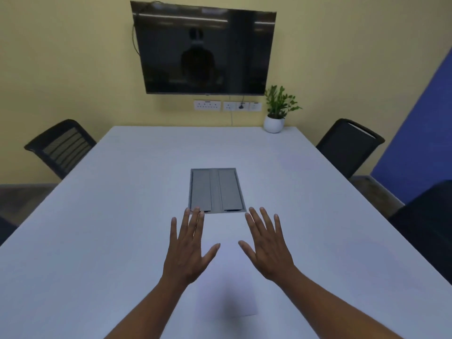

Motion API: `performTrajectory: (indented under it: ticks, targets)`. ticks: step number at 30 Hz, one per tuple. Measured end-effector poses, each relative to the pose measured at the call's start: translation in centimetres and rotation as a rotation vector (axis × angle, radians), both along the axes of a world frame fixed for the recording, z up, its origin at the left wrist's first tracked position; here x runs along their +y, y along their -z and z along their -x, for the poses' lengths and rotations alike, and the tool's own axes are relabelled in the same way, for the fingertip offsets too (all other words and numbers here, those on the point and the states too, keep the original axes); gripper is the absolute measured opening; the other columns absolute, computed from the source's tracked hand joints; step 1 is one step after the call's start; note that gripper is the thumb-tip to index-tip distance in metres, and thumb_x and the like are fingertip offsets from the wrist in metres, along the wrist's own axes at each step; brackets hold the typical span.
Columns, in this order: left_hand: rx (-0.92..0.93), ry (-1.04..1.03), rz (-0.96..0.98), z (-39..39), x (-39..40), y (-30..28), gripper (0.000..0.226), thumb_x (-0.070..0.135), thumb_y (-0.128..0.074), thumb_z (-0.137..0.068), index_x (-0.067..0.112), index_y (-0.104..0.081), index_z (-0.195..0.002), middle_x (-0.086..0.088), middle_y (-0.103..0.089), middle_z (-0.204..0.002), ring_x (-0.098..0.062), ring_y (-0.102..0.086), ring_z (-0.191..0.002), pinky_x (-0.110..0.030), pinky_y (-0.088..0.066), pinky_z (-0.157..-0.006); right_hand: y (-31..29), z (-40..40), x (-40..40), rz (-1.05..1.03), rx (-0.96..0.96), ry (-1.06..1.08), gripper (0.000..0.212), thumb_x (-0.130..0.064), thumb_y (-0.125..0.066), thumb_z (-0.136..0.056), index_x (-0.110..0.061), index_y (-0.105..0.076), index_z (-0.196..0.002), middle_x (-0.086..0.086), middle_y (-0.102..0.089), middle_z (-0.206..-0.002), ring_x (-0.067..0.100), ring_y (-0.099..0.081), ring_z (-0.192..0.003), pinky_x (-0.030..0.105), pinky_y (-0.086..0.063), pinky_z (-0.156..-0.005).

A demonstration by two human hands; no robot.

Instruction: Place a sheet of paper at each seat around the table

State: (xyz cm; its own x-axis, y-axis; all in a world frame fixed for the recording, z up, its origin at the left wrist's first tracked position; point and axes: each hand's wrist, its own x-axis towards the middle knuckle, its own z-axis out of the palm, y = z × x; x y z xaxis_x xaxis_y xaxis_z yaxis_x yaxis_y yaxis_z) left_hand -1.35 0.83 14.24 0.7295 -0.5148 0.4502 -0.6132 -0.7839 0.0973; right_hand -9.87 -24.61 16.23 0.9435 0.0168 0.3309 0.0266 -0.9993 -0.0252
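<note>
Since the paper (pixel 226 299) is white on a white table (pixel 97 241), it's honestly easy to miss: it lies flat near the close edge, right in front of the person and between the two forearms. I can't tell if it's one sheet or a thin stack. Both hands are empty. The left hand (pixel 188 250) and right hand (pixel 267 248) are spread wide, fingers straight, palms down, further out over the table than the paper. Whether they're touching the tabletop or hovering just above it, can't say. The left fingertips (pixel 195 211) reach the near edge of the grey cable hatch (pixel 215 189) set into the middle of the table.

What could go wrong, my guess:
- If that's a stack, flat sheets on a smooth top are fiddly to peel apart, so two could go out as one and a seat ends up short.
- A forearm dragging back over the paper could slide it off the near edge.
- Dark chairs sit on both sides, left (pixel 61 148) and right (pixel 349 145), with another (pixel 425 216) close on the right, and none of those spots has a sheet yet. Low-contrast paper makes it easy to lose track of which seats are done.
- The potted plant (pixel 276 113) at the far right corner could get bumped on a long reach.
</note>
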Motion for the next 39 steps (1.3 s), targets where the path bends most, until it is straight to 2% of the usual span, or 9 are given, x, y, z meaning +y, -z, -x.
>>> performTrajectory:
  ticks: [9, 13, 16, 20, 21, 23, 25, 30, 39]
  targets:
    - [0.073, 0.053, 0.013, -3.2, -2.5, 1.2, 0.093, 0.074, -0.031, -0.106, 0.013, -0.011, -0.173, -0.006, -0.01, -0.182, -0.028, -0.006, -0.169, -0.063, -0.011, -0.131, 2.2, -3.4, -1.6, -0.094, 0.051, 0.016, 0.076, -0.062, -0.03, -0.11, -0.02, -0.015, -0.171, 0.001, -0.009, -0.18, 0.025, -0.003, -0.167, 0.056, -0.005, -0.133]
    - [0.222, -0.009, -0.011, -3.6, -2.6, 4.2, 0.09, 0.072, -0.033, -0.106, 0.013, -0.018, -0.173, -0.006, -0.012, -0.182, -0.03, -0.006, -0.169, -0.061, -0.01, -0.131, 6.6, -3.8, -2.0, -0.259, 0.159, 0.003, 0.069, -0.053, -0.037, -0.109, -0.018, -0.028, -0.168, 0.002, -0.026, -0.175, 0.025, -0.034, -0.158, 0.044, -0.03, -0.127]
    - [0.423, -0.079, 0.001, -3.3, -2.5, 8.3, 0.084, 0.065, -0.037, -0.103, 0.012, -0.033, -0.169, -0.008, -0.025, -0.179, -0.033, -0.022, -0.166, -0.053, -0.021, -0.132, 10.3, -3.2, -2.1, -0.406, 0.375, 0.118, 0.068, -0.04, -0.043, -0.111, -0.02, -0.017, -0.17, 0.0, -0.019, -0.178, 0.019, -0.031, -0.16, 0.032, -0.03, -0.126]
    - [0.594, 0.048, -0.096, -3.0, -1.7, 13.7, 0.074, 0.057, -0.043, -0.099, 0.011, -0.056, -0.156, -0.008, -0.05, -0.165, -0.033, -0.05, -0.152, -0.056, -0.046, -0.12, 14.2, -2.7, -2.5, -0.528, 0.533, 0.212, 0.062, -0.034, -0.052, -0.108, -0.02, -0.031, -0.165, -0.002, -0.034, -0.169, 0.019, -0.041, -0.152, 0.033, -0.042, -0.117]
    - [0.617, 0.078, -0.125, -3.0, -1.3, 14.9, 0.075, 0.059, -0.041, -0.1, 0.013, -0.053, -0.158, -0.007, -0.046, -0.168, -0.032, -0.045, -0.156, -0.056, -0.042, -0.124, 14.9, -2.8, -2.6, -0.514, 0.569, 0.191, 0.061, -0.032, -0.052, -0.108, -0.02, -0.033, -0.164, -0.002, -0.036, -0.167, 0.02, -0.041, -0.151, 0.033, -0.042, -0.117]
    - [0.652, 0.104, -0.161, -2.8, -0.5, 16.9, 0.085, 0.07, -0.035, -0.099, 0.016, -0.042, -0.165, -0.002, -0.029, -0.176, -0.028, -0.027, -0.164, -0.047, -0.015, -0.135, 16.2, -3.0, -2.7, -0.471, 0.632, 0.156, 0.06, -0.031, -0.054, -0.107, -0.018, -0.036, -0.163, 0.001, -0.04, -0.164, 0.023, -0.043, -0.149, 0.034, -0.041, -0.118]
    - [0.65, 0.151, -0.19, -3.1, 0.0, 18.7, 0.094, 0.079, -0.039, -0.095, 0.018, -0.039, -0.166, 0.0, -0.024, -0.177, -0.028, -0.022, -0.165, -0.041, -0.003, -0.134, 17.5, -3.8, -3.2, -0.44, 0.666, 0.135, 0.06, -0.033, -0.058, -0.106, -0.013, -0.042, -0.16, 0.007, -0.047, -0.16, 0.03, -0.047, -0.146, 0.039, -0.041, -0.119]
    - [0.678, 0.277, -0.321, -4.0, 1.2, 20.3, 0.119, 0.096, -0.049, -0.08, 0.023, -0.027, -0.171, 0.002, -0.011, -0.181, -0.026, -0.005, -0.167, -0.05, 0.002, -0.131, 20.1, -6.3, -4.7, -0.43, 0.62, 0.118, 0.085, -0.068, -0.041, -0.094, -0.008, -0.054, -0.152, 0.017, -0.056, -0.155, 0.039, -0.051, -0.144, 0.049, -0.04, -0.121]
    - [0.725, 0.309, -0.33, -6.3, 1.7, 21.9, 0.132, 0.105, -0.048, -0.073, 0.025, -0.018, -0.173, 0.008, -0.002, -0.182, -0.022, 0.006, -0.169, -0.057, 0.005, -0.134, 21.7, -12.8, -7.0, -0.385, 0.677, 0.007, 0.102, -0.077, -0.047, -0.094, -0.013, -0.021, -0.169, 0.008, -0.018, -0.178, 0.031, -0.015, -0.165, 0.055, -0.015, -0.13]
